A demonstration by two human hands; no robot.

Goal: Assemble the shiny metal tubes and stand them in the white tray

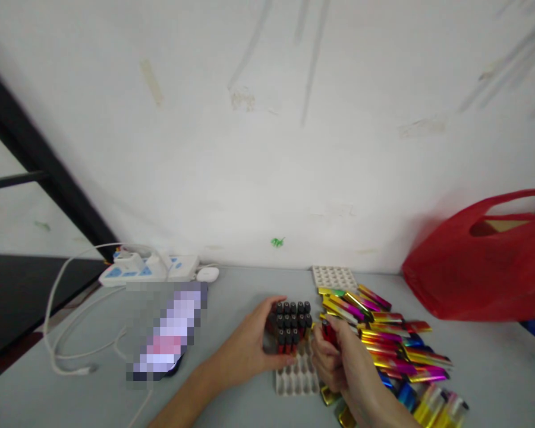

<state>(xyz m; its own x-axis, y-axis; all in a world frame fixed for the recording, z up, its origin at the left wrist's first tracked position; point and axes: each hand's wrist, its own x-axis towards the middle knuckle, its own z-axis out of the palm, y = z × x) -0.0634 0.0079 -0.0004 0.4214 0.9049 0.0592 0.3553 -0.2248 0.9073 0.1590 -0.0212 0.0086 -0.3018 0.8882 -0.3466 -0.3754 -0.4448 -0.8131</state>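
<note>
A pale tray (pixel 296 383) with rows of round pockets sits on the grey table. Several black-topped lighters (pixel 294 323) stand upright in its far part, their lower bodies red where they show. My left hand (pixel 255 342) is curled around this group from the left, fingers behind and thumb in front. Just to the right of the tray, my right hand (pixel 334 356) is closed on a red lighter (pixel 327 330) with a dark top; most of it is hidden by the fingers. Beside that hand, shiny gold, pink, red and blue lighters (pixel 386 339) lie in a loose heap.
A second pocketed tray (pixel 334 277) lies by the wall behind the heap. At the right is a red bag (pixel 481 261). On the left are a phone (pixel 172 333), partly pixelated, a white power strip (pixel 151 270), a white charger (pixel 207 274) and looping white cable (pixel 56 291).
</note>
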